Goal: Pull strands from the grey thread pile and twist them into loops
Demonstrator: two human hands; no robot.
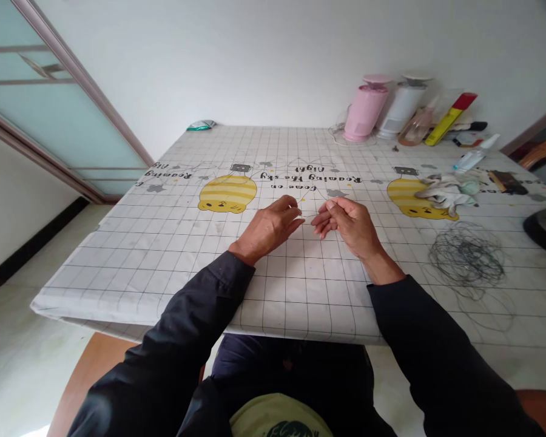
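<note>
While my right grip (349, 220) appears pinched on a fine, barely visible strand (321, 194) above the tabletop (141, 261), my left grip (269, 226) curls just beside it; whether it holds anything, I cannot tell. A wiry tangle (468, 258) lies rightward. Strand handling seems in hand; the next move calls for light, steady tension.

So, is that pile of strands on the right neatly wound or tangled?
Tangled: the strand pile shows lines crossing every way, with loose loops straying out.
</note>
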